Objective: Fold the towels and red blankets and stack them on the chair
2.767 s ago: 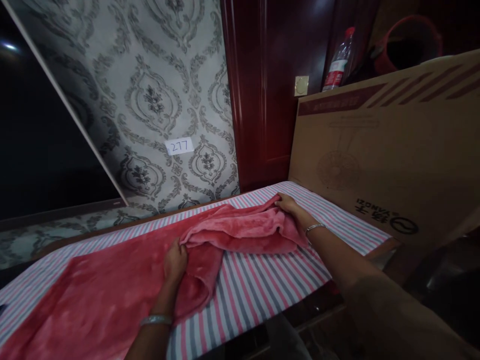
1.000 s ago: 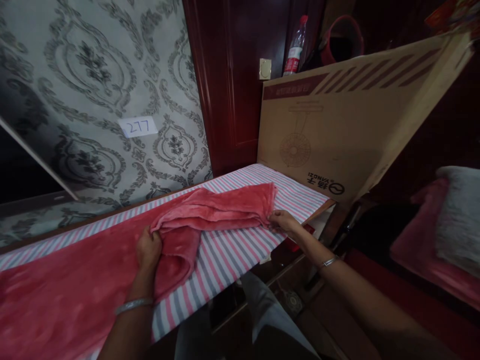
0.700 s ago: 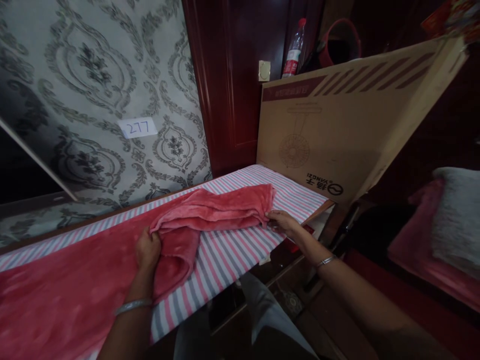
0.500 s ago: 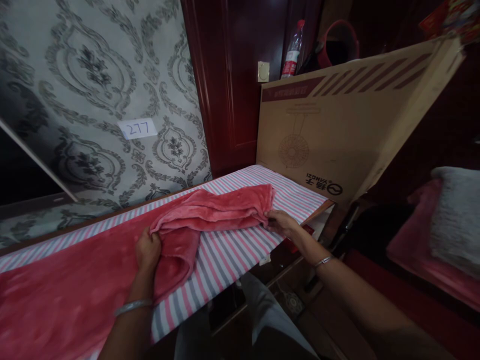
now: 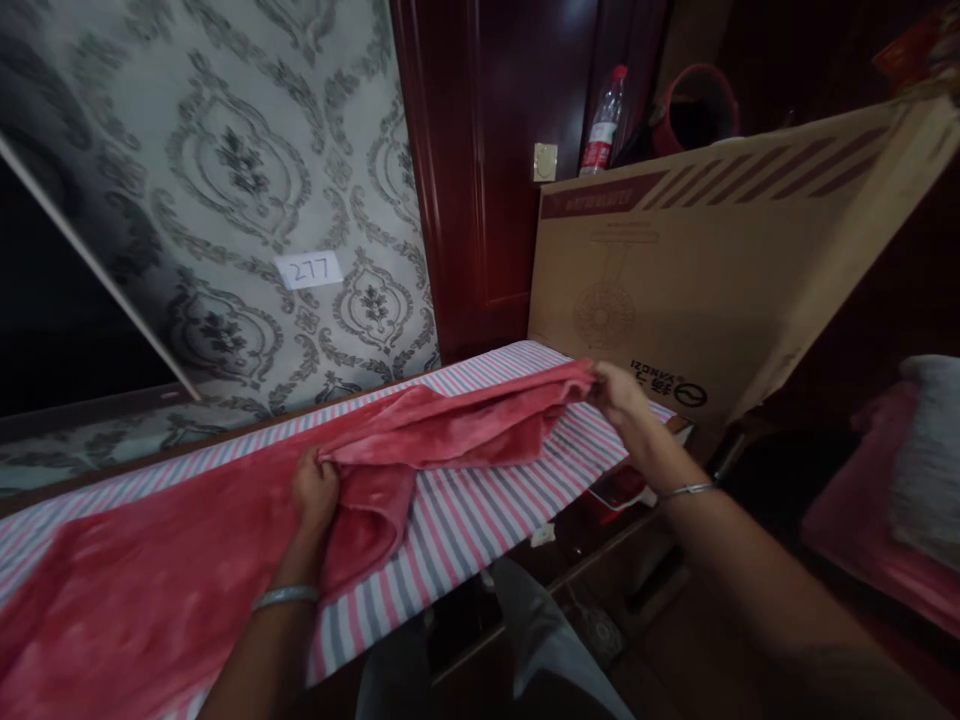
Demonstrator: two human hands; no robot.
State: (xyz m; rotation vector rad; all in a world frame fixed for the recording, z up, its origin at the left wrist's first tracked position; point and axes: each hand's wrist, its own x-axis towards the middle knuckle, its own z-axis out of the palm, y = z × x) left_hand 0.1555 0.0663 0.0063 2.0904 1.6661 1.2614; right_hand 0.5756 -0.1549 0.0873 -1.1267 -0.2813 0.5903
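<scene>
A red fleece garment lies along a table with a pink, grey and white striped cover. My left hand grips a gathered edge of it near the middle, fingers closed. Farther right, my right hand pinches the far end of a narrow part, which stretches between both hands and is raised a little off the cover at the right. Below my left hand, a rounded fold of the fleece rests on the stripes.
A large cardboard box stands at the table's right end, with a plastic bottle behind it. A dark screen is at the left. Grey and pink folded fabrics lie at right. An open drawer sits under the table edge.
My right hand has moved up and to the right, lifting the garment's end and pulling the bunched part straighter. My left hand keeps its hold. The view has shifted slightly.
</scene>
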